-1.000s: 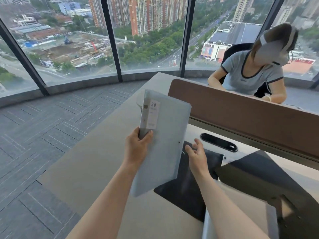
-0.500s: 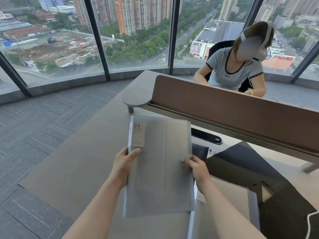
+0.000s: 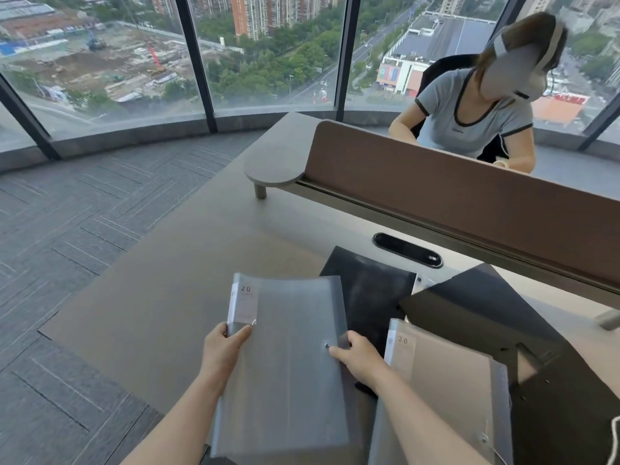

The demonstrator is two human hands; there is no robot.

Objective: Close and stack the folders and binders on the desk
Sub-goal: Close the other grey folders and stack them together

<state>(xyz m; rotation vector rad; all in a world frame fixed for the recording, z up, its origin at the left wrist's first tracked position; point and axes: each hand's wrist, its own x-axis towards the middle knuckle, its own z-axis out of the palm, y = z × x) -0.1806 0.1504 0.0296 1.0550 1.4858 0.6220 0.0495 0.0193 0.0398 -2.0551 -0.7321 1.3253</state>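
Note:
A translucent grey folder (image 3: 292,357) with a white "20" label lies closed and nearly flat over the desk (image 3: 161,297). My left hand (image 3: 223,350) grips its left edge just below the label. My right hand (image 3: 359,359) pinches its right edge by the small snap button. A second grey folder (image 3: 449,391), also labelled "20", lies closed at the right. A black folder (image 3: 372,297) lies beneath and behind the held one. A large black binder (image 3: 503,317) stands open at the far right.
A brown divider panel (image 3: 469,203) runs along the back of the desk, with a black cable slot (image 3: 407,250) in front of it. Another person (image 3: 476,109) sits beyond the panel. Carpet floor (image 3: 67,246) lies to the left. A white cable (image 3: 614,437) shows at the right edge.
The grey folder came down from upright in my left hand to nearly flat over the desk. My right hand, free before, took hold of its right edge at the snap.

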